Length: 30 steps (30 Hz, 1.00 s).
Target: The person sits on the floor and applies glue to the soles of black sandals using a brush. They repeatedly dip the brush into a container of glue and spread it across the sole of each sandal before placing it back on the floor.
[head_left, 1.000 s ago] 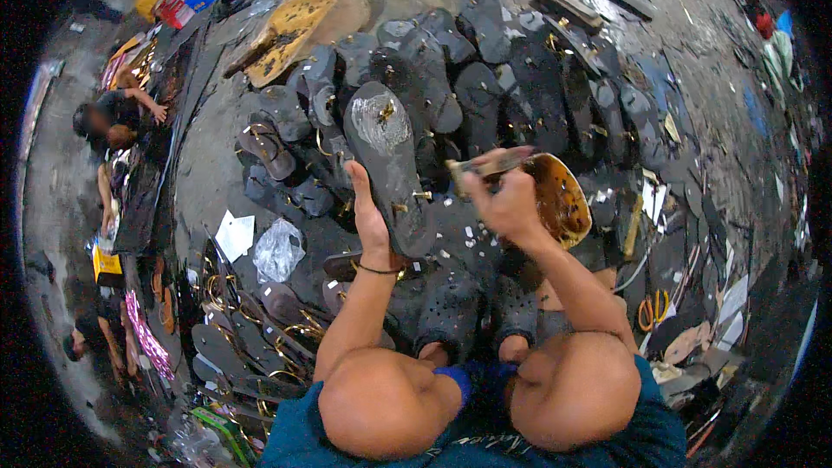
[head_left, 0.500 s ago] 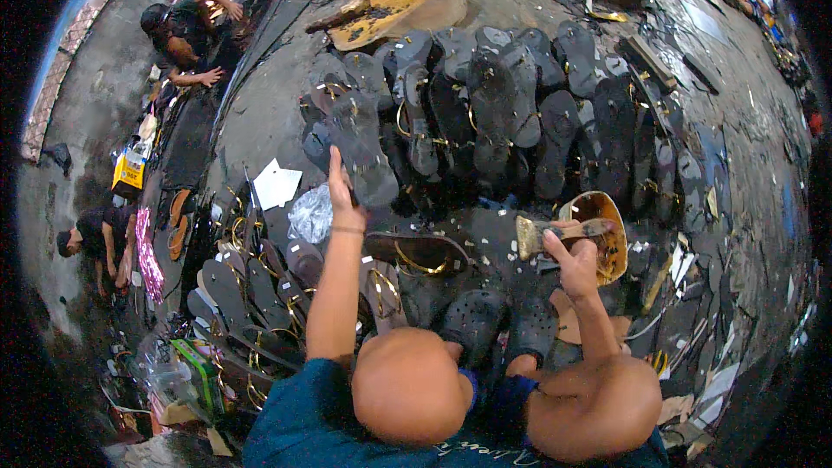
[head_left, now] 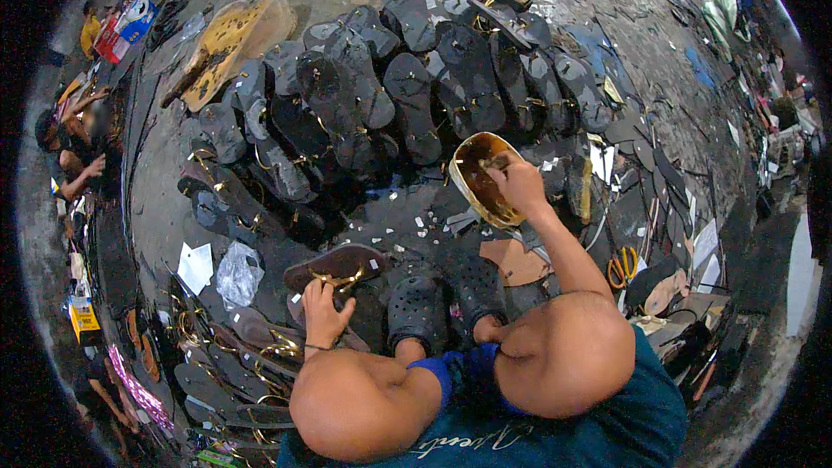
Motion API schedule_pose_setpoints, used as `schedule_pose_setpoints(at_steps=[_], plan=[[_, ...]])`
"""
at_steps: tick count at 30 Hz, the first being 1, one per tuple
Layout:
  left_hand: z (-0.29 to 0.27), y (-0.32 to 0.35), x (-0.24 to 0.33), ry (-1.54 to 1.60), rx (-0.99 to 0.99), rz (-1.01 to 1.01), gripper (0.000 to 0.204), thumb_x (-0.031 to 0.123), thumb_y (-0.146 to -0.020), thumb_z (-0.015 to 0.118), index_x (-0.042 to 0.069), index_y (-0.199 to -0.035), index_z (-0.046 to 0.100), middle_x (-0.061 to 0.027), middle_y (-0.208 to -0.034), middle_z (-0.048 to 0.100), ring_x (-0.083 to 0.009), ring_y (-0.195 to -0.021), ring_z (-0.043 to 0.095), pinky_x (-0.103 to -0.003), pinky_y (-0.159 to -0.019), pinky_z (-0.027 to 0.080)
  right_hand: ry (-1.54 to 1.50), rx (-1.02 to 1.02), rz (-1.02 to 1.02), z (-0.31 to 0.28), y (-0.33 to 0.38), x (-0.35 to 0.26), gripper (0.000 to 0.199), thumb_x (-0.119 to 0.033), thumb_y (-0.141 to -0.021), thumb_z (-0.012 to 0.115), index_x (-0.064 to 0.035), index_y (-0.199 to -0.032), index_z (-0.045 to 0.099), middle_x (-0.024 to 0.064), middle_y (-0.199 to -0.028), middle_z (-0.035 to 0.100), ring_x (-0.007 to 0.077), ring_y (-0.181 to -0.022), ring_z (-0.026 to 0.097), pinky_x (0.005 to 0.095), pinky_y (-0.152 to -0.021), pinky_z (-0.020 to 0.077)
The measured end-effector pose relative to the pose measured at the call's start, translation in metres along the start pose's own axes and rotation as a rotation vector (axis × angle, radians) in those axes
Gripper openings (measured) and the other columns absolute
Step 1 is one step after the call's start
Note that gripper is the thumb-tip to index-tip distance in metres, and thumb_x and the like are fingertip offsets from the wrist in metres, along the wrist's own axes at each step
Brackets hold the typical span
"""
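Head view: the person's left hand (head_left: 325, 316) rests with bent fingers at the shiny gold straps (head_left: 355, 278) of a dark brown, long-soled sandal (head_left: 341, 259), which lies just left of black perforated clogs (head_left: 418, 308); whether it pinches them, one cannot tell; the right hand (head_left: 518, 186) has bunched fingers inside a yellowish-brown, rounded container (head_left: 472, 154), their grip unclear; dark grey flat sandals (head_left: 412, 104) crowd together beyond.

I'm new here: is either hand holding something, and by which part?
The left hand is at the gold strap of a dark sandal; a grip cannot be confirmed. The right hand reaches into a yellowish tub; any hold there is unclear.
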<state>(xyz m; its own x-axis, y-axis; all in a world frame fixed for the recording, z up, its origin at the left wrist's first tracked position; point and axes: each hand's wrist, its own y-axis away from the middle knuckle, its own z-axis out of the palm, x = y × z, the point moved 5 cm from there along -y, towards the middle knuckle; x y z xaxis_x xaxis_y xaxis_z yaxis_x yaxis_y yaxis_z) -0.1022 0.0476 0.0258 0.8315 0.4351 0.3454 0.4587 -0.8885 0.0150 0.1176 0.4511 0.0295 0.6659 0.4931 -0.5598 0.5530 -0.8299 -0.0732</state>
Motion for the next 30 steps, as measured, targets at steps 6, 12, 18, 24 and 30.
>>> schedule_pose_setpoints(at_steps=[6, 12, 18, 24, 30], plan=[[-0.006, -0.027, 0.015, 0.735, -0.053, -0.427, 0.021, 0.021, -0.088, 0.068, 0.005, -0.102, 0.067, -0.0167, -0.115, 0.066, -0.0295, -0.114, 0.060, -0.043, -0.102, 0.041, 0.133, -0.152, 0.125, -0.054, 0.025, -0.020, 0.035, -0.033, -0.085, 0.066, -0.0038, -0.104, 0.062, 0.0224, -0.087, 0.067, 0.0412, -0.084, 0.065, 0.0492, -0.074, 0.0513], [0.067, -0.051, 0.063, 0.615, -0.345, -0.005, 0.047, 0.028, -0.088, 0.066, 0.005, -0.128, 0.057, -0.0192, -0.134, 0.051, -0.0366, -0.130, 0.043, -0.042, -0.107, 0.035, 0.283, -0.643, 0.128, -0.074, 0.084, 0.009, 0.044, -0.038, -0.082, 0.066, 0.0001, -0.102, 0.061, 0.0238, -0.088, 0.067, 0.0396, -0.086, 0.067, 0.0483, -0.076, 0.0519], [0.076, -0.060, 0.061, 0.446, -0.423, 0.224, 0.060, 0.047, -0.092, 0.057, 0.013, -0.141, 0.048, -0.0161, -0.152, 0.034, -0.0356, -0.145, 0.021, -0.052, -0.117, 0.013, -0.803, -0.363, 0.228, -0.063, 0.060, -0.057, 0.026, -0.022, -0.091, 0.066, -0.0002, -0.106, 0.063, 0.0093, -0.100, 0.068, 0.0167, -0.093, 0.064, 0.0336, -0.081, 0.0498], [0.021, -0.147, 0.084, 1.996, -0.010, -0.721, 0.040, 0.036, -0.103, 0.040, 0.005, -0.120, 0.060, -0.0082, -0.112, 0.066, -0.0184, -0.095, 0.066, -0.032, -0.084, 0.054, -0.769, -0.007, -0.244, -0.054, 0.017, -0.179, 0.025, -0.013, -0.084, 0.075, -0.0031, -0.104, 0.065, 0.0063, -0.103, 0.066, 0.0144, -0.088, 0.062, 0.0288, -0.079, 0.0483], [-0.019, -0.142, 0.080, 2.020, 0.145, -0.577, 0.040, 0.036, -0.103, 0.041, 0.005, -0.121, 0.059, -0.0062, -0.106, 0.066, -0.0189, -0.093, 0.065, -0.033, -0.084, 0.053, -0.693, 0.121, -0.265, -0.032, -0.005, -0.198, 0.018, -0.012, -0.083, 0.074, -0.0035, -0.097, 0.067, 0.0083, -0.083, 0.070, 0.0177, -0.077, 0.068, 0.0298, -0.072, 0.0511]])
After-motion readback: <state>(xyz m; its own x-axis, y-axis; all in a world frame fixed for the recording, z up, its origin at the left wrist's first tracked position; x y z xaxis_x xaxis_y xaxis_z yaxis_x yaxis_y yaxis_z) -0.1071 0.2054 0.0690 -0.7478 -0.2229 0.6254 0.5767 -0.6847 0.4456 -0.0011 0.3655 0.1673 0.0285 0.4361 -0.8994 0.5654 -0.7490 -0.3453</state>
